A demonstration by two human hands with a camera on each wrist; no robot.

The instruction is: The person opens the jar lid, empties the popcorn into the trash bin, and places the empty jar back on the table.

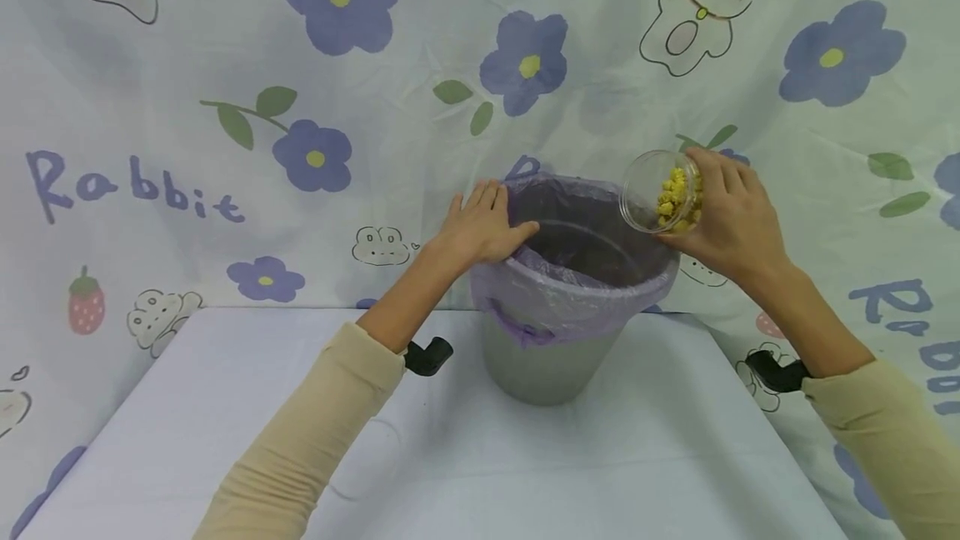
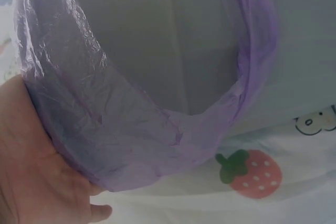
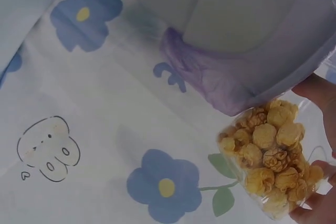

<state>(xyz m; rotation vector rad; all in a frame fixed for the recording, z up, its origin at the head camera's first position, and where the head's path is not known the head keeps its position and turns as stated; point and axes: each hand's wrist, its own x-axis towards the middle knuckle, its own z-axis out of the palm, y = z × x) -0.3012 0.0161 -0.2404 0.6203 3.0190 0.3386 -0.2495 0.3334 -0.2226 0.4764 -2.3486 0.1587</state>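
A grey trash can (image 1: 551,361) stands with a purple plastic bag (image 1: 577,307) lining it and folded down over its rim. My left hand (image 1: 483,223) rests on the bag-covered rim at the left, fingers straight and thumb reaching over the opening; its palm lies along the bag in the left wrist view. At the right side of the can, my right hand (image 1: 738,211) grips a clear plastic jar (image 1: 651,190), tilted with its mouth toward the opening. Yellow caramel popcorn (image 3: 273,153) sits in the jar, mostly toward its bottom.
Under the can is a table with a white cloth (image 1: 405,448). Close behind hangs a white curtain (image 1: 420,148) printed with blue flowers, rabbits and strawberries. Black wrist mounts (image 1: 429,357) stick out beside both forearms.
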